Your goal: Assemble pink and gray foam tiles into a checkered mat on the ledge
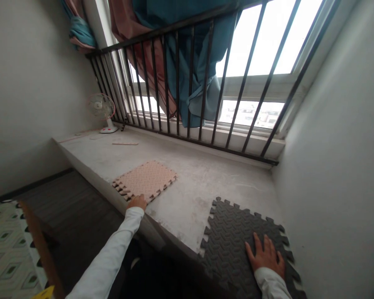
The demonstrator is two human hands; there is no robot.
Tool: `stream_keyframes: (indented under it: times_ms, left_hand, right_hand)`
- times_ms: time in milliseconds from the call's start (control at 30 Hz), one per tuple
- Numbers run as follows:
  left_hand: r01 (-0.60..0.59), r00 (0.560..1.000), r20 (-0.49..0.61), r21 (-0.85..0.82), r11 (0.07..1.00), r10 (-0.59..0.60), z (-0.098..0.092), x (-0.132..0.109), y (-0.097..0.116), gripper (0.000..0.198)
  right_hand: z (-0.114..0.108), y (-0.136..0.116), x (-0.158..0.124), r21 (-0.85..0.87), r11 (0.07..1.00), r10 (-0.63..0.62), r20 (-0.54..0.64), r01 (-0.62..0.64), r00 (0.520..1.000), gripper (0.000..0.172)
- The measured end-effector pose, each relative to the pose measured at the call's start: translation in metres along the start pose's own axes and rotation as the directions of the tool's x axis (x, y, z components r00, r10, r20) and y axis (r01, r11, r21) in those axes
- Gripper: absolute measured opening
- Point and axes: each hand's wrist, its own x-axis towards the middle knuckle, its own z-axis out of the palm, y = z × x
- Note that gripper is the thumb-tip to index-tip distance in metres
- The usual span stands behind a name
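Two foam tiles lie on one concrete ledge (187,216): a peach foam tile (145,180) and a dark grey foam tile (227,236). Each tile is square, with a raised tread texture and interlocking teeth along its edges; neither has a long axis, and both sit slightly askew to the ledge's edge. The left hand (137,202) lies at the near edge of the peach tile, its fingers (140,200) bent against the teeth; whether they grip cannot be told. The right hand (264,255) presses flat on the grey tile, which lies under and ahead of it, its fingers (260,249) spread open and holding nothing. Well ahead of the left fingers are one pale strip (125,143) on the ledge and one white desk fan (101,109) beside the wall. Beyond the right fingers stand one black iron railing (177,83) and a teal curtain (199,54).
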Motion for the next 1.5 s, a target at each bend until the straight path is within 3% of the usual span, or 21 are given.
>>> stream_keyframes:
  times_ms: [500, 800, 967, 1067, 1133, 1200, 1233, 1267, 1300, 1333, 1400, 1467, 1500]
  left_hand:
    - [-0.036, 0.999, -0.026, 0.017, 0.999, 0.036, 0.008, -0.005, -0.013, 0.031]
    - [-0.049, 0.999, -0.019, 0.015, 0.999, 0.05, 0.007, -0.016, -0.016, 0.034]
    - [-0.029, 1.0, -0.009, -0.015, 0.999, 0.029, -0.001, -0.016, -0.016, 0.031]
    - [0.028, 0.998, -0.05, -0.074, 0.997, -0.032, -0.011, -0.028, -0.01, 0.029]
    - [-0.015, 0.99, -0.14, -0.201, 0.979, -0.014, -0.013, -0.048, 0.009, 0.031]
    - [-0.163, 0.979, -0.184, -0.441, 0.883, 0.089, -0.006, -0.081, 0.042, 0.031]
    - [-0.224, 0.974, -0.158, -0.594, 0.772, 0.161, 0.002, -0.101, 0.061, 0.028]
    - [-0.206, 0.972, -0.082, -0.744, 0.635, 0.22, 0.012, -0.123, 0.082, 0.023]
    - [-0.115, 0.969, 0.012, -0.864, 0.49, 0.248, 0.024, -0.145, 0.101, 0.02]
    - [0.054, 0.95, 0.161, -0.929, 0.366, 0.268, 0.036, -0.167, 0.118, 0.017]
    - [0.353, 0.871, 0.383, -0.923, 0.151, 0.307, 0.058, -0.202, 0.14, 0.014]
    - [0.504, 0.808, 0.47, -0.864, -0.004, 0.355, 0.072, -0.222, 0.145, 0.012]
    - [0.526, 0.801, 0.469, -0.848, -0.065, 0.372, 0.075, -0.227, 0.144, 0.013]
  right_hand:
    - [0.015, 0.003, 0.002, 0.009, 1.0, -0.022, -0.053, 0.023, 0.998, 0.058]
    - [0.002, 0.0, 0.0, 0.005, 1.0, 0.004, -0.006, -0.004, 1.0, 0.059]
    - [0.006, 0.001, 0.001, 0.004, 1.0, 0.0, -0.04, 0.0, 0.999, 0.058]
    - [0.007, 0.001, 0.0, 0.039, 0.999, -0.008, -0.036, 0.01, 0.999, 0.057]
    - [0.004, 0.001, 0.0, 0.068, 0.998, -0.004, -0.029, 0.006, 1.0, 0.057]
    - [-0.002, 0.0, 0.002, 0.122, 0.993, 0.004, -0.037, 0.001, 0.999, 0.055]
    - [-0.005, 0.001, 0.003, 0.169, 0.986, 0.01, -0.044, -0.002, 0.999, 0.052]
    - [-0.008, 0.002, 0.005, 0.235, 0.972, 0.006, -0.047, 0.005, 0.999, 0.05]
    - [-0.012, 0.005, 0.006, 0.324, 0.946, 0.0, -0.042, 0.013, 0.999, 0.049]
    - [-0.015, 0.008, 0.005, 0.426, 0.905, 0.003, -0.038, 0.014, 0.999, 0.05]
    - [-0.021, 0.018, -0.006, 0.629, 0.778, 0.056, -0.054, -0.009, 0.997, 0.056]
    - [-0.025, 0.032, -0.033, 0.774, 0.631, 0.185, -0.091, -0.047, 0.979, 0.059]
    - [-0.026, 0.04, -0.052, 0.823, 0.565, 0.243, -0.098, -0.058, 0.965, 0.058]
